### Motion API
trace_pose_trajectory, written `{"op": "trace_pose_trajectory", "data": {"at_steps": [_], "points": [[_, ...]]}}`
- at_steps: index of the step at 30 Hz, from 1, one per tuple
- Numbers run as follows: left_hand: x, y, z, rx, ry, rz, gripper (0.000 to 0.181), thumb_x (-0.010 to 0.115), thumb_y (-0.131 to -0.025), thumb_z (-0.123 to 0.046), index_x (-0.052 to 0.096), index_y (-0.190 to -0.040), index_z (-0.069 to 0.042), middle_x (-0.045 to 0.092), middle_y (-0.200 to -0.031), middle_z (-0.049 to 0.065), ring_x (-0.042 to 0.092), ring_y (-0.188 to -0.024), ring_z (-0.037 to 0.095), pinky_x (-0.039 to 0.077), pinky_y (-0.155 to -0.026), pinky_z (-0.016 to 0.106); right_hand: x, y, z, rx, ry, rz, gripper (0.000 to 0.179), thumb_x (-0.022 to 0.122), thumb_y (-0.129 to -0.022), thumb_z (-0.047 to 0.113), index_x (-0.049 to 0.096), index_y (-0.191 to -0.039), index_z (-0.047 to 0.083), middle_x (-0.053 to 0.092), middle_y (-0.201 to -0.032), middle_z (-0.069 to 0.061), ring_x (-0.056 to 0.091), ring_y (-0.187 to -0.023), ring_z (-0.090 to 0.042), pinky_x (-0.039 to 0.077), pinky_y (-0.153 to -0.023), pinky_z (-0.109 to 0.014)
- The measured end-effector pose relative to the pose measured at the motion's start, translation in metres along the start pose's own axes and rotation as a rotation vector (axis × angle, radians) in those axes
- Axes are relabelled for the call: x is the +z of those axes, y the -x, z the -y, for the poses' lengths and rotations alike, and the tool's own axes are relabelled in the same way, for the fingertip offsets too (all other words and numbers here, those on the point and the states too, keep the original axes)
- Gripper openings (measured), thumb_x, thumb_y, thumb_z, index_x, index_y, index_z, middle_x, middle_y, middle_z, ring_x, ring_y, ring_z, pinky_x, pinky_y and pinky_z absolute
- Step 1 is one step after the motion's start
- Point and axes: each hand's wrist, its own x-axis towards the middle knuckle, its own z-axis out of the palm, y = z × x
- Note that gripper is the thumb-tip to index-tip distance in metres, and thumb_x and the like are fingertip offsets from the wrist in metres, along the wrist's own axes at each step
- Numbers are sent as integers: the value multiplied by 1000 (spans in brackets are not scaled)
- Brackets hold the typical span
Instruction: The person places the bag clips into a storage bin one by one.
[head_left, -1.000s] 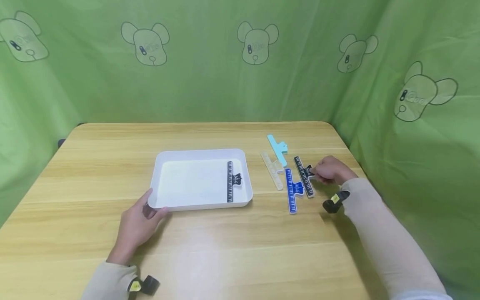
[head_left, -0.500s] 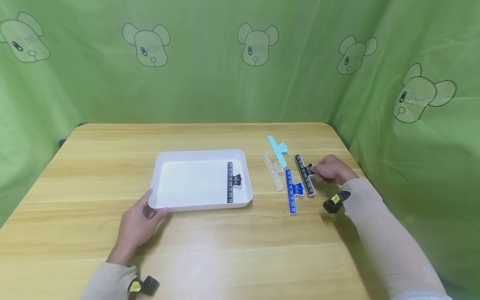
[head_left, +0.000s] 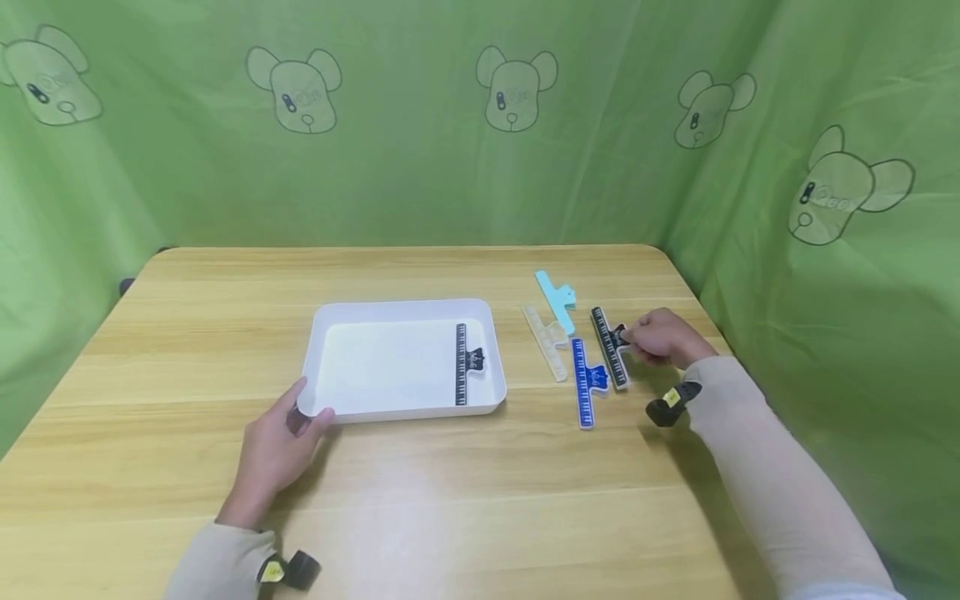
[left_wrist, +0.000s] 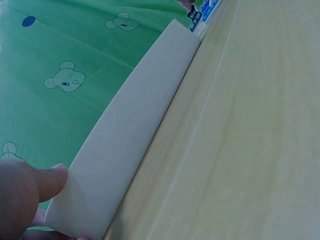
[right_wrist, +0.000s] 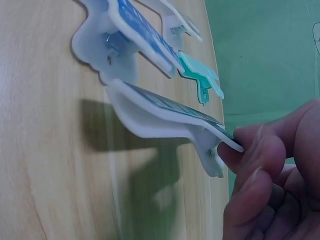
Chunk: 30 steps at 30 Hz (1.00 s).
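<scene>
Between thumb and fingers, my right hand [head_left: 663, 337] pinches the tab of a black ruler clip [head_left: 610, 350] printed with white marks. In the right wrist view this clip [right_wrist: 160, 112] is tilted and raised over the table, casting a shadow below. At the near left corner of a white tray [head_left: 397, 311], my left hand [head_left: 273, 450] grips it, thumb [left_wrist: 52, 182] against the wall. A second black ruler clip [head_left: 461, 367] lies inside the tray on its right side. Just left of the held clip lies a blue ruler clip [head_left: 582, 385].
A clear ruler clip [head_left: 545, 344] and a turquoise clip [head_left: 553, 300] lie between the tray and my right hand. The wooden table [head_left: 450, 517] ends before a green curtain [head_left: 405, 183] at the back and sides.
The black clip in my right hand has shifted slightly, its long bar rising a little off toward the back. My left hand and the tray stay in place.
</scene>
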Motion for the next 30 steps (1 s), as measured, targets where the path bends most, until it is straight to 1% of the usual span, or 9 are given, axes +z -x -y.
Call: {"op": "trace_pose_trajectory", "data": {"at_steps": [6, 15, 24, 30], "points": [[0, 0, -1, -12, 11, -1, 75, 59, -96, -41, 28, -151, 0, 36, -146, 29, 34, -134, 48, 30, -109, 58, -1, 0, 2, -2, 12, -6, 32, 49, -99, 18, 51, -70, 6, 51, -59, -2, 45, -53, -13, 40, -50, -24], [0, 1, -2, -21, 18, -10, 73, 59, -96, -39, 29, -151, -1, 36, -146, 29, 33, -134, 48, 29, -109, 57, -2, 1, 5, -10, -17, -26, 31, 49, -98, 18, 52, -70, 5, 52, -62, -2, 46, -56, -13, 45, -54, -26], [1, 0, 0, -39, 29, -10, 73, 58, -96, -39, 29, -151, -1, 35, -147, 28, 32, -135, 48, 28, -110, 57, -2, 2, 6, -23, -22, -26, 35, 50, -99, 18, 51, -65, 7, 50, -58, -1, 44, -53, -13, 40, -49, -24], [0, 0, 0, -31, 30, -14, 71, 58, -96, -36, 29, -150, 0, 36, -147, 29, 32, -135, 47, 28, -110, 57, -2, 3, 9, -26, -1, -31, 36, 49, -99, 20, 51, -65, 7, 49, -56, -1, 44, -52, -13, 39, -49, -24]]}}
